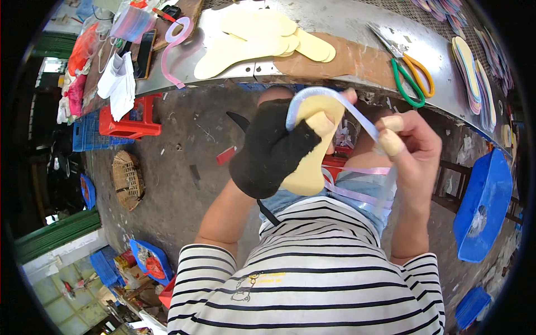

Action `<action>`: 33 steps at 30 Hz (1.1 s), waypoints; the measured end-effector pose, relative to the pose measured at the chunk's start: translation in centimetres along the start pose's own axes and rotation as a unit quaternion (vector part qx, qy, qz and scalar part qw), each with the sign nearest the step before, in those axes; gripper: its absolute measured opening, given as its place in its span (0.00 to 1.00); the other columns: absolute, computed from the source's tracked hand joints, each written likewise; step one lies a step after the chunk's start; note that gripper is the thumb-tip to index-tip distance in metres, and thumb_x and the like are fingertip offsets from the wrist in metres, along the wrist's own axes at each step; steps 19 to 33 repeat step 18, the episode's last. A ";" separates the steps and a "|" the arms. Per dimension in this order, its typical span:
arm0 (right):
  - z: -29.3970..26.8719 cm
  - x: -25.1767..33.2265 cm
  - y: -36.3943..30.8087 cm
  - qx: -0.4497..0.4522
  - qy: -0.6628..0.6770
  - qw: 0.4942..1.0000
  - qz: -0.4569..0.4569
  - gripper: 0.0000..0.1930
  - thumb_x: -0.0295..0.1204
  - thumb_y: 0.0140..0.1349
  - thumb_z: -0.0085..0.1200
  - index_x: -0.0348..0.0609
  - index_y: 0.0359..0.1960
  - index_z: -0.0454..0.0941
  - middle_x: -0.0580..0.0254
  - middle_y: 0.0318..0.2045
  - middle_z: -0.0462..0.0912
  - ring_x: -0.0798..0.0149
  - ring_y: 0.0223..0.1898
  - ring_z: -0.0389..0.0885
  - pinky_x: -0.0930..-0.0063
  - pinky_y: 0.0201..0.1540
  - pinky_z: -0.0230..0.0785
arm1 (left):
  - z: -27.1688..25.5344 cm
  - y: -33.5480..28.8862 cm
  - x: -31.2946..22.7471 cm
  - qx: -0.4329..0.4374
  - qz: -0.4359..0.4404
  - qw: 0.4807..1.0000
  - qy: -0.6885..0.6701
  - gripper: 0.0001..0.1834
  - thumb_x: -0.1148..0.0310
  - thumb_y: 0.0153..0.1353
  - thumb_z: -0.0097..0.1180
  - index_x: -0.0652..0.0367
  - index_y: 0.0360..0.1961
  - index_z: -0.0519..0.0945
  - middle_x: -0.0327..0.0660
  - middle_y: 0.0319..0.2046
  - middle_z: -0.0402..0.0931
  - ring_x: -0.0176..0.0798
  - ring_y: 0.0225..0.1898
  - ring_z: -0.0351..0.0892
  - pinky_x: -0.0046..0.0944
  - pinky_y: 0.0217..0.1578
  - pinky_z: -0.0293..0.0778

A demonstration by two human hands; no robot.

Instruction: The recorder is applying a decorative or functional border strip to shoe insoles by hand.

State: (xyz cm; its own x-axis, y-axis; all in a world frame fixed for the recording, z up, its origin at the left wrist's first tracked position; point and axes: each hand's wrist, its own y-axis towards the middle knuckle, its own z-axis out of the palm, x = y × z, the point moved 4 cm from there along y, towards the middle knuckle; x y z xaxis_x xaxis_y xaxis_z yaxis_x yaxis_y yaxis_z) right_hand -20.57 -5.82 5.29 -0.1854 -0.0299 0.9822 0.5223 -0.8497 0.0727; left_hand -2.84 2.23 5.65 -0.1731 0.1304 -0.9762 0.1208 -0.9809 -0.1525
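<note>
My left hand (271, 146), in a black fingerless glove, is closed on a pale yellow insole (304, 174) held above my lap. Its thumb, wearing a tan finger cover, presses on the insole's face. A shiny lavender ribbon (362, 120) curves round the insole's upper edge and runs off to the right. There my bare right hand (417, 139) pinches it between thumb and forefinger, both with tan covers on their tips. More of the ribbon trails down over my denim shorts (357, 202). Glove and fingers hide part of the insole's left side.
On the metal bench (209, 22) lie a stack of yellow insoles (245, 47), scissors (410, 67) with green and orange handles, a pink tape roll (178, 29), and a phone (146, 53). A red stool (131, 120), a wicker basket (127, 180) and a blue tub (484, 204) stand around me.
</note>
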 end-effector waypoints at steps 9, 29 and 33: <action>3.4 -2.9 0.2 -0.028 0.025 0.998 -0.040 0.03 0.19 0.56 0.54 0.32 0.31 0.73 0.67 0.31 0.72 0.80 0.26 0.72 0.88 0.26 0.64 | 1.4 1.8 0.0 -0.164 0.216 0.958 0.093 0.21 0.61 0.63 0.47 0.62 0.53 0.73 0.35 0.29 0.76 0.24 0.28 0.67 0.26 0.30 0.66; 3.3 -3.5 2.3 0.078 0.039 0.995 0.044 0.02 0.22 0.59 0.52 0.35 0.31 0.73 0.64 0.35 0.77 0.77 0.28 0.76 0.85 0.30 0.70 | 1.2 3.1 1.0 -0.170 0.071 0.983 0.010 0.10 0.72 0.53 0.60 0.63 0.36 0.79 0.36 0.30 0.79 0.27 0.30 0.76 0.29 0.32 0.73; 3.3 -3.5 2.3 0.078 0.039 0.995 0.044 0.02 0.22 0.59 0.52 0.35 0.31 0.73 0.64 0.35 0.77 0.77 0.28 0.76 0.85 0.30 0.70 | 1.2 3.1 1.0 -0.170 0.071 0.983 0.010 0.10 0.72 0.53 0.60 0.63 0.36 0.79 0.36 0.30 0.79 0.27 0.30 0.76 0.29 0.32 0.73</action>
